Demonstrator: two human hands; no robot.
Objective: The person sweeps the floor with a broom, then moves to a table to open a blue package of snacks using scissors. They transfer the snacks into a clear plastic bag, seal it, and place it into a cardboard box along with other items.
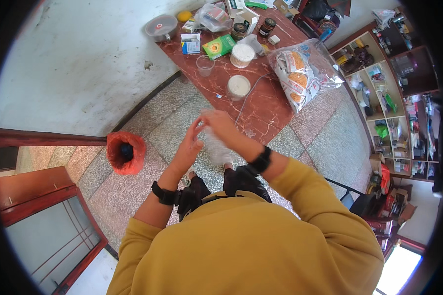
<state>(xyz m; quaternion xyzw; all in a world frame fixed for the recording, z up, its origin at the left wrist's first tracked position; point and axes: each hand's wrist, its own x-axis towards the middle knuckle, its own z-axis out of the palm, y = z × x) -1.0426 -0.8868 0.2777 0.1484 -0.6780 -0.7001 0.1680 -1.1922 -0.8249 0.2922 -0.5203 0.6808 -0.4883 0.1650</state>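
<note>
My left hand (pixel 188 147) is raised over the floor in front of me, its fingertips close to those of my right hand (pixel 219 125). A crumpled clear plastic bag (pixel 217 149), blurred, hangs below my right hand, whose fingers are bent and seem to pinch its top. Whether my left hand also touches the bag cannot be told. Beyond the hands, on the red marble-patterned table (pixel 269 123), stand a white-topped round container (pixel 239 86), a tub of cotton swabs (pixel 242 55) and a clear plastic cup (pixel 205 66).
A waste bin with a red liner (pixel 112 155) stands on the floor at the left. A clear bag of packaged snacks (pixel 299 77) lies at the table's right edge. A green box (pixel 219 47), dark-lidded jars (pixel 267 27) and a lidded pot (pixel 161 26) stand farther back.
</note>
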